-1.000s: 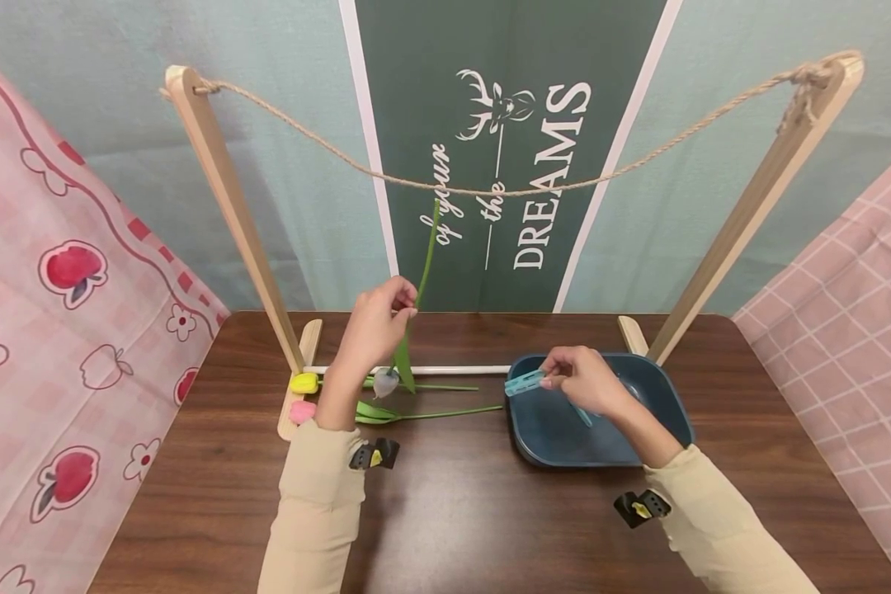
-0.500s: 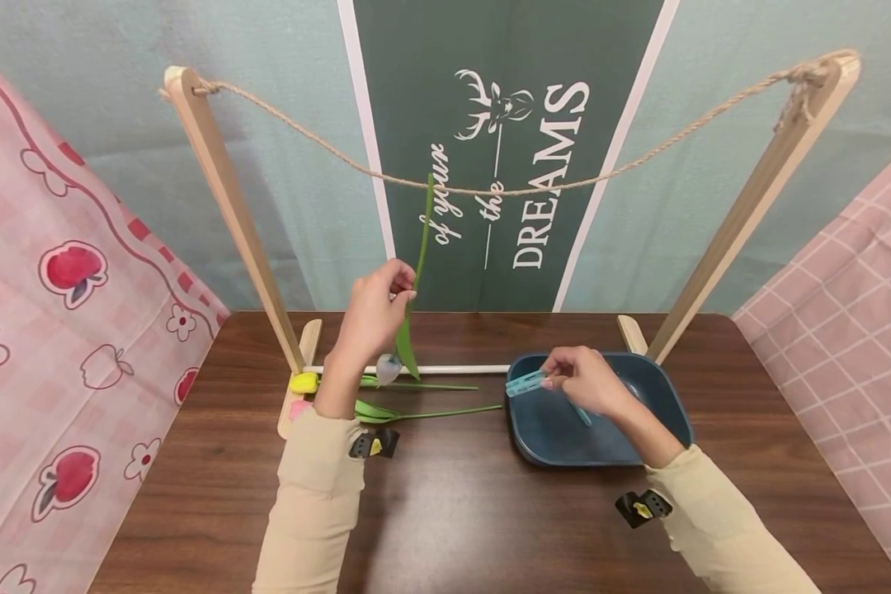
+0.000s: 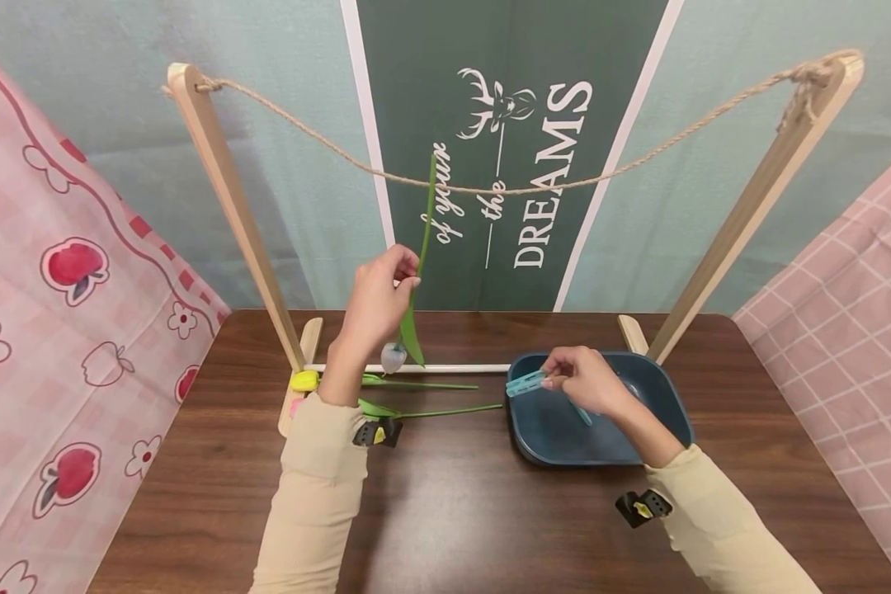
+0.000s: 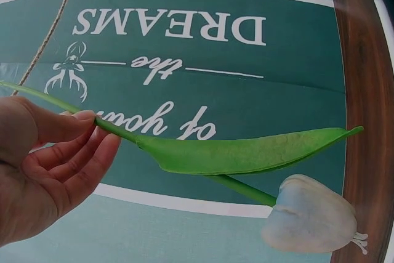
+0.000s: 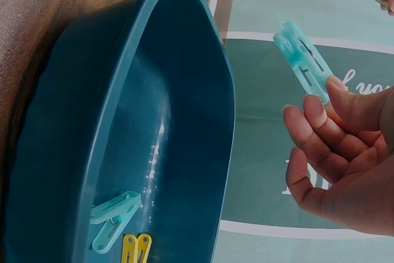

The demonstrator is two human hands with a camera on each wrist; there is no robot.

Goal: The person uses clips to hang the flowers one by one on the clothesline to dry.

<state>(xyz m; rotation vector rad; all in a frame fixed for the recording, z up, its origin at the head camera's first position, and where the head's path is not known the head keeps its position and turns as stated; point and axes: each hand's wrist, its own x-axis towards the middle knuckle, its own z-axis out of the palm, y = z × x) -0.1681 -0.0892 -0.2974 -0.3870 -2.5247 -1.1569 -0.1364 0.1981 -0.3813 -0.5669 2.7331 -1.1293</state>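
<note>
My left hand pinches the green stem of a pale blue-white tulip between thumb and fingers. The tulip hangs bloom-down, its long leaf beside the bloom, and the stem's upper end reaches past the line of the rope. Whether the stem touches the rope I cannot tell. Over the blue basin, my right hand pinches a light blue clothespin by one end. Another light blue clothespin and a yellow clothespin lie inside the basin.
Two wooden posts, the left post and the right post, carry the sagging rope. A yellow tulip and a pink tulip, partly hidden by my left sleeve, lie on the table near a white rod.
My left hand has risen with the tulip, so the stem's tip has gone from just below the rope's line to above it. The right hand with its clothespin has stayed in place.
</note>
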